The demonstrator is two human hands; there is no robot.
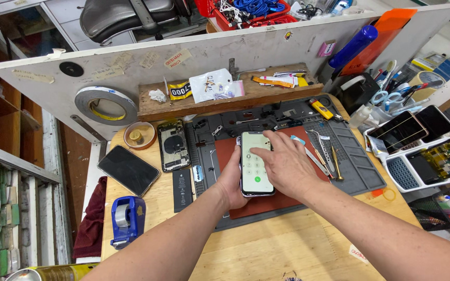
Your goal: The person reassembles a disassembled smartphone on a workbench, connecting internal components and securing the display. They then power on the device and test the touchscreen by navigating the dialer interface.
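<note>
Left hand (231, 182) clamped round a lit smartphone (256, 162), gripping its left edge and back, held over the red-and-grey repair mat (358, 169) mid-desk (266, 250). Right hand (286, 166) loose, nothing gripped, fingers spread on the phone's right side, one fingertip touching the screen keypad. Left of the mat: opened phone back (173, 145), black battery (182, 190), dark phone (128, 169), blue tape dispenser (126, 221). Tweezers (319, 151) just right of the hands.
</note>
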